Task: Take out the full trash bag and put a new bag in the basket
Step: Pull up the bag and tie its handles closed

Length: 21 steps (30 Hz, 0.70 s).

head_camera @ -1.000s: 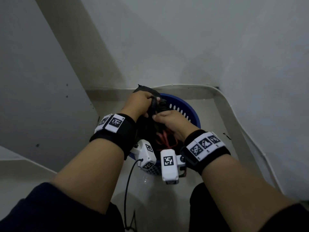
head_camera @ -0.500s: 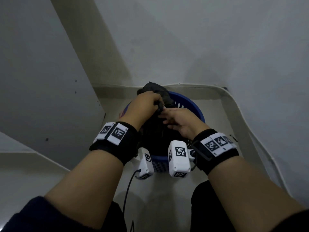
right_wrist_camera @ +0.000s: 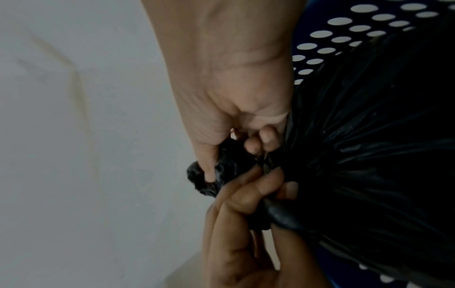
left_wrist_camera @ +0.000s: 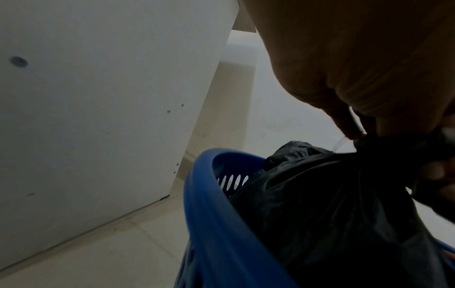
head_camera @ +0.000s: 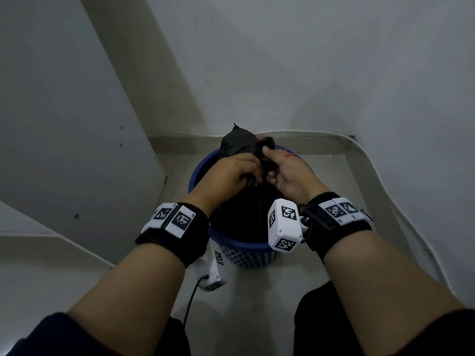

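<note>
Trash bag (head_camera: 241, 217) neck bunched between both hands' fingers (right_wrist_camera: 258, 144), in basket (head_camera: 244, 246)

left hand (head_camera: 231, 172), right hand (head_camera: 288, 176) gripping black bag (head_camera: 239, 143), blue basket (head_camera: 203, 163)

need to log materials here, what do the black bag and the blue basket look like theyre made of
Black bag: thin plastic film by the look, slightly glossy; it gathers into fine creases where both hands pinch its neck.
Blue basket: seemingly rigid moulded plastic, smooth with a dull sheen, with a rolled rim and punched holes in its wall.
</note>
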Motion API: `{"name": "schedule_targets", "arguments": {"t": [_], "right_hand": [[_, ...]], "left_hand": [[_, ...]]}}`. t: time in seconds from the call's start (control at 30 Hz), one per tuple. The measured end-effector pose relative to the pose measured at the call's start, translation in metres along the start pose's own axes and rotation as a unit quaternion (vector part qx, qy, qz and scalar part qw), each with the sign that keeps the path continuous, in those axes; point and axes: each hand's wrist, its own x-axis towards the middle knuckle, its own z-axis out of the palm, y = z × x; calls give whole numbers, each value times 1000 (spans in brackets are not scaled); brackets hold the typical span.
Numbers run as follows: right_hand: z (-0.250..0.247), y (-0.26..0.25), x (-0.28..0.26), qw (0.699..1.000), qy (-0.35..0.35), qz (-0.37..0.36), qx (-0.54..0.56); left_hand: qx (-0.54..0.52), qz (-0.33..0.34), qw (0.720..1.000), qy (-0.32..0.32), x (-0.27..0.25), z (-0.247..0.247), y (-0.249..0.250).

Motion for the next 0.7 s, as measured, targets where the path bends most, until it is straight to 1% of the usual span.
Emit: {"name": "schedule_targets", "arguments": {"t": [0.07, 0.1, 0.13, 0.17, 0.23, 0.3, 0.33, 0.37, 0.4, 0.43, 0.47, 0.5, 0.53, 0.57, 0.6, 0.63, 0.67, 0.7], "right_hand": [[2, 0, 1, 998, 17, 12, 66], [3, 1, 1, 995, 23, 17, 98], [4, 1, -1, 992, 24, 21, 126], [5, 1, -2, 989, 21, 23, 144], [4, -1, -8, 988, 0, 16, 156], [-1, -5, -14, 993, -7, 12, 116], [-4, -8, -19, 998, 10, 14, 63], [-8, -12, -21, 999, 43, 10, -7], [-10, -15, -24, 993, 86, -12, -83], [-12, -17, -25, 976, 137, -56, -163], [-13, -19, -25, 944, 187, -120, -244], [-12, -19, -26, 902, 226, -195, -313], [-9, -19, -27, 864, 248, -259, -352], [-6, -17, -29, 842, 260, -301, -364], [-3, -16, -30, 835, 268, -326, -353], [-3, -15, -29, 838, 274, -336, -332], [-3, -15, -30, 844, 280, -331, -316], [-5, -16, -29, 853, 284, -306, -314]], "left_hand": [[-80, -54, 991, 88, -4, 6, 2], [-126, -99, 978, 133, -6, 10, 4], [-175, -152, 958, 169, -7, 15, 6], [-224, -204, 934, 191, -7, 20, 7], [-298, -279, 888, 210, -6, 27, 10], [-324, -336, 855, 227, -4, 28, 12], [-328, -359, 842, 234, -3, 29, 11], [-328, -378, 832, 240, -3, 29, 10], [-326, -390, 826, 244, -2, 29, 8], [-321, -397, 825, 243, -1, 29, 9], [-316, -399, 827, 240, 1, 29, 9], [-313, -396, 830, 236, 2, 28, 10], [-312, -390, 835, 232, 4, 27, 10], [-312, -384, 838, 230, 5, 26, 11], [-314, -378, 840, 231, 6, 25, 11], [-313, -374, 843, 229, 7, 25, 11], [-307, -371, 847, 225, 7, 25, 10], [-294, -375, 852, 218, 7, 24, 9]]}}
